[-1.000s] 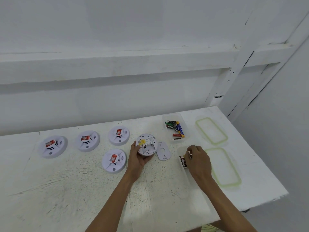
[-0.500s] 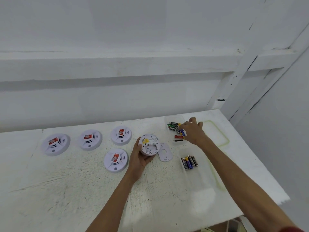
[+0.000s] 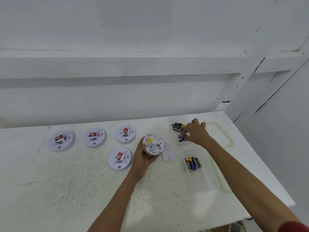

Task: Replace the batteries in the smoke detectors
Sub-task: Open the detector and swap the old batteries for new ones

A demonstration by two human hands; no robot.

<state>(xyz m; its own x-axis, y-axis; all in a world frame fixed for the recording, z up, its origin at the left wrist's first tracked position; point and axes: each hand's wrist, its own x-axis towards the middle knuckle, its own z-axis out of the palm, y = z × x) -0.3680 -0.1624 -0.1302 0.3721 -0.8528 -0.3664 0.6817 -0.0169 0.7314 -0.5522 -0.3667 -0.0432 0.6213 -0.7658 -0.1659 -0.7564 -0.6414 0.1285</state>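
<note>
White painted wall [image 3: 117, 39] with a horizontal ledge backs a white, scratched table [image 3: 66, 190], seen from above.

Two green-rimmed lids lie along the table's right edge. The far lid [image 3: 231, 143] is near the far right corner and the near lid [image 3: 217, 174] is closer to the front edge.

Two clear containers lie just left of the lids. The far container [image 3: 178, 118] is by the far edge and the near container [image 3: 199, 181] is nearer the front edge.

A row of three detectors [image 3: 95, 137], face up with red labels, runs parallel to the far edge across the left half of the surface. A fourth detector [image 3: 119, 158], also face up, lies nearer the front edge, just in front of the rightmost of the row.

Left hand [image 3: 142, 158], near the middle of the table, wraps its fingers and thumb round the open detector [image 3: 153, 144]. This detector is tilted with its back side up and its battery bay exposed.

Right hand [image 3: 196, 133] reaches into the far container with its fingers curled down onto the loose batteries [image 3: 177, 127]. Whether it grips one cannot be told.

Battery cover [image 3: 168, 152], a small white plate, lies flat on the table just right of the open detector, between it and the near container.

Second group of batteries [image 3: 193, 163] lies side by side at the far end of the near container.
</note>
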